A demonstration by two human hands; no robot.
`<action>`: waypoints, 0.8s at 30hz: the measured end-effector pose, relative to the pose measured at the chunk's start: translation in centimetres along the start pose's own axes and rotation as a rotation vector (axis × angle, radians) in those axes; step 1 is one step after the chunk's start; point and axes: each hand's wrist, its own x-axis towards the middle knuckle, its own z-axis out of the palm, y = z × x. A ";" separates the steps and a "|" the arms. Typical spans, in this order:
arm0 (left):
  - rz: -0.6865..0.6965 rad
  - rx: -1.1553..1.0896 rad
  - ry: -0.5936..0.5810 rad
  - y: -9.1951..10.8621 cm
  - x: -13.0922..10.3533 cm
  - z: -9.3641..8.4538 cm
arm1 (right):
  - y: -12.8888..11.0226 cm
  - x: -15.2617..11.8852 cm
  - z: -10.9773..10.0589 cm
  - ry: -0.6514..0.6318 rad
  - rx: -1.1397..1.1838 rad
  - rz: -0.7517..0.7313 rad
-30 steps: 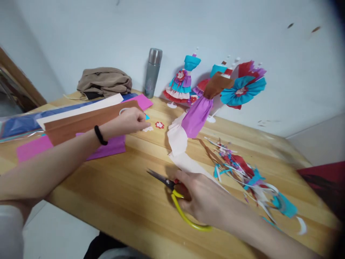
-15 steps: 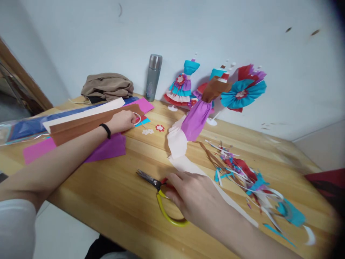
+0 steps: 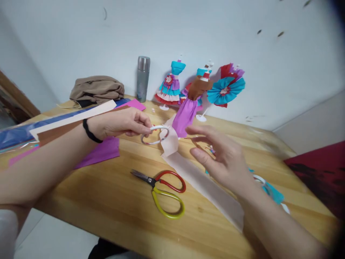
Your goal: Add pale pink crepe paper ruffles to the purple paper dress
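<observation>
My left hand (image 3: pixel 126 122) pinches a thin white ring (image 3: pixel 159 127), like a roll of tape, above the wooden table (image 3: pixel 107 208). To the right of the ring, my right hand (image 3: pixel 218 154) is apart from it, fingers spread and holding nothing. Below them lie scissors (image 3: pixel 153 181) with one red and one yellow handle. A long pale pink paper strip (image 3: pixel 205 187) runs from beneath my right hand up to a purple and brown paper dress (image 3: pixel 185 115) on a small stand. My right hand partly hides the paper scraps behind it.
Other paper dresses (image 3: pixel 169 88) and a blue pleated paper rosette (image 3: pixel 226 90) stand by the wall. A grey flask (image 3: pixel 143 79) and a brown cloth (image 3: pixel 97 89) are at the back. Coloured paper sheets (image 3: pixel 99 153) lie at the left, turquoise scraps (image 3: pixel 276 194) at the right.
My left hand has lifted the white ring off the paper sheets and moved right. My right hand has let go of the scissors and risen towards the ring. The view has shifted somewhat.
</observation>
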 end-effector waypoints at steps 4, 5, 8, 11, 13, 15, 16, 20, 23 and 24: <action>0.031 -0.041 -0.197 1.8 2.0 2.8 | 1.4 0.3 0.2 -0.113 0.494 0.228; 0.057 -0.050 -0.222 2.1 2.6 3.5 | 1.6 0.4 0.3 -0.106 0.582 0.293; 0.111 -0.073 -0.264 2.6 4.3 5.0 | 1.7 0.7 0.6 -0.090 0.745 0.471; 0.155 -0.117 -0.237 2.4 5.5 6.0 | 1.6 1.2 0.5 0.030 0.787 0.548; 0.194 -0.150 -0.189 1.8 5.9 6.5 | 1.6 1.4 0.4 0.107 0.784 0.565; 0.222 -0.165 -0.120 1.1 6.1 6.8 | 1.9 1.4 0.3 0.165 0.755 0.565; 0.228 -0.152 -0.080 0.8 6.1 6.9 | 2.1 1.4 0.3 0.191 0.732 0.560; 0.241 -0.085 0.030 0.5 5.6 6.9 | 2.8 1.2 0.3 0.263 0.645 0.547; 0.212 -0.062 0.069 0.9 5.3 6.8 | 3.1 1.2 0.1 0.295 0.632 0.553; 0.209 -0.025 0.082 1.0 5.3 6.8 | 3.2 1.3 0.1 0.299 0.624 0.549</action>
